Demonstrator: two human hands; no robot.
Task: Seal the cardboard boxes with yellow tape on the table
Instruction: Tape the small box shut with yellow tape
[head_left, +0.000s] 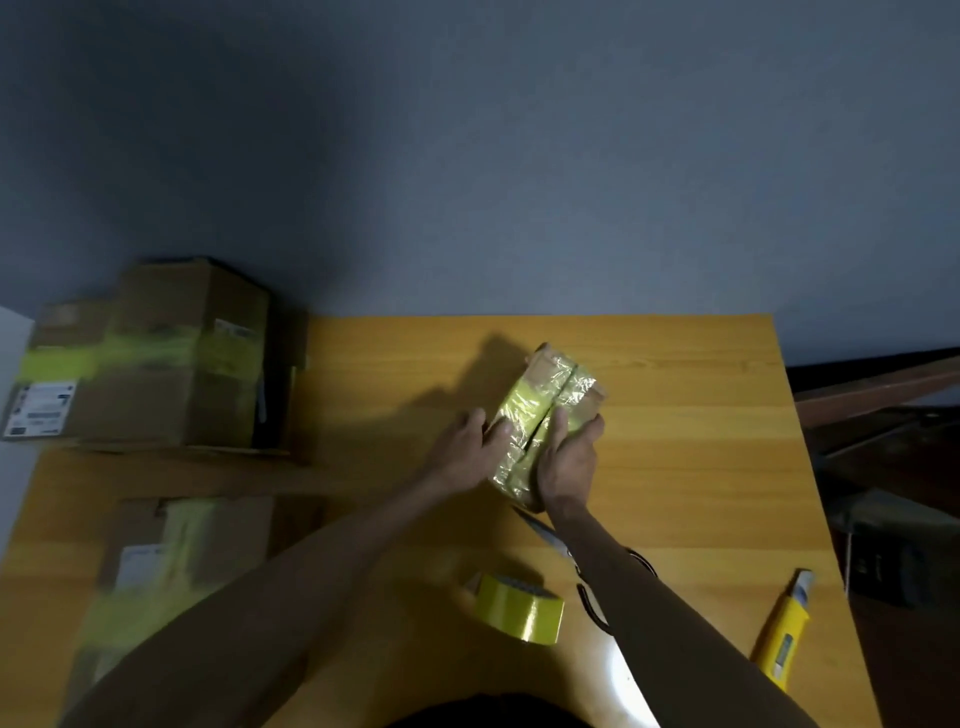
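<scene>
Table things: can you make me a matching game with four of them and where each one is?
Things:
1 small box
2 tape roll
3 yellow cutter
4 scissors

Places:
A partly hidden under an arm
B between the left hand and right hand
C by the table's right edge
D on the table between the forearms

Pairs: 1-B, 2-D, 3-C, 4-A

Seemingly a packing room: taped boxes (156, 364) on a wooden table (675, 467).
</scene>
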